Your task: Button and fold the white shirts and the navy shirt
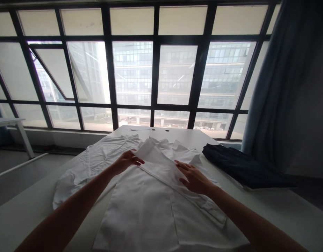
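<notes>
A white garment (148, 206), which looks like a shirt or coat, lies spread on the white table with one part folded diagonally across it. My left hand (127, 161) pinches the cloth at the upper left of that folded part, fingers closed on its edge. On the right side my right hand (191, 176) rests on the folded cloth, its fingers stretched out and the thumb apart. The far end of the garment is bunched into raised creases. Another wrinkled white cloth piece (98, 157) spreads out to the left, partly behind my left arm; whether it joins the garment I cannot tell.
A folded dark blue cloth (235, 164) lies at the table's right edge. The white table (277, 206) reaches toward large framed windows (132, 73), one tilted ajar. A blue curtain (271, 91) hangs at right, and another white table (9, 120) stands at left.
</notes>
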Demonstrator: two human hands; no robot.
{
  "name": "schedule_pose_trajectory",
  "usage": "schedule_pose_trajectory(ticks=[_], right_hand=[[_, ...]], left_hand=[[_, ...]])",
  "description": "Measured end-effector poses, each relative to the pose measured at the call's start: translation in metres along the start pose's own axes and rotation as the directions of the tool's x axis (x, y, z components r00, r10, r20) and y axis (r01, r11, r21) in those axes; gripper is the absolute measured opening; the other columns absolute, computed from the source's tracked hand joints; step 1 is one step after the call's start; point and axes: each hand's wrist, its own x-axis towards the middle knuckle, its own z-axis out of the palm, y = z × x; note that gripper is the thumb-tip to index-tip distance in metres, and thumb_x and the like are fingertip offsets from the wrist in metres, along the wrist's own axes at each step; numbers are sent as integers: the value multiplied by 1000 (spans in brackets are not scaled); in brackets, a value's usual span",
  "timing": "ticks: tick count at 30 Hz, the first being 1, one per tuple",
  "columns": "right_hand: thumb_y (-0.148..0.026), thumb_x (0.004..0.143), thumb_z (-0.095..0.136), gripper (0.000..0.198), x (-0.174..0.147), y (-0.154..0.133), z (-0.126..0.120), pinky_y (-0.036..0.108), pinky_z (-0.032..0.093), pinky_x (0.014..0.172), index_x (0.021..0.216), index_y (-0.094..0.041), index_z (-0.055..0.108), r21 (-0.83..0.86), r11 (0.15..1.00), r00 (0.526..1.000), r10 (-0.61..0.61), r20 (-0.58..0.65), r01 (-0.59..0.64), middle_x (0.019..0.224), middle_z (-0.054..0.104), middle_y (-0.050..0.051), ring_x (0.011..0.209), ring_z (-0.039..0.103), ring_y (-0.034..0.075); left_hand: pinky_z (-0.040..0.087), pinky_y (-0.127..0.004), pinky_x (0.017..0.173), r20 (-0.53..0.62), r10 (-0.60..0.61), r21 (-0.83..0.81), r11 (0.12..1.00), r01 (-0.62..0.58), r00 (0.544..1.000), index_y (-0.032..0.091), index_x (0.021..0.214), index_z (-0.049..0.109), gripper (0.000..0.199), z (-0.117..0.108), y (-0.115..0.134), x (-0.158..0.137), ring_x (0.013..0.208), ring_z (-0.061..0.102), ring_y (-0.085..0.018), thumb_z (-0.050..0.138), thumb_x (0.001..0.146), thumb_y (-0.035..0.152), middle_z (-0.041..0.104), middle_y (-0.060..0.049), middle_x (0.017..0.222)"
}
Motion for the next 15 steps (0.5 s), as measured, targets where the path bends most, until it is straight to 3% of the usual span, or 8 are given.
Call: schedule_pose_trajectory(ticks=[4,8,12,15], right_hand=[[-25,89,51,57,-7,-16,1,47,36,112,145,-13,46,44,998,999,-40,14,39,156,33,13,139,39,30],[-23,92,47,48,-13,-28,3,46,39,111,139,-14,54,91,993,996,-81,38,77,152,41,12,136,44,28],[-23,94,44,40,-17,-29,2,45,41,107,129,-16,63,90,992,994,-98,50,93,143,53,11,130,51,28],[-22,94,44,34,-18,-28,-2,41,45,102,115,-19,71,117,988,991,-107,79,98,130,64,8,117,60,26]], left_hand=[[52,-39,81,172,-9,33,999,3,985,15,77,62,43,3,20,-32,91,68,-29,83,64,51,74,-12,92],[52,-36,80,340,-165,118,984,132,926,13,82,68,34,11,16,-50,86,69,-26,81,69,42,75,-13,88],[52,-31,75,387,-336,218,938,269,859,15,81,70,23,13,9,-54,79,69,-21,80,67,29,76,-8,82],[50,-26,71,399,-481,288,874,391,781,17,83,70,20,11,8,-54,75,69,-18,77,68,28,75,-4,76]])
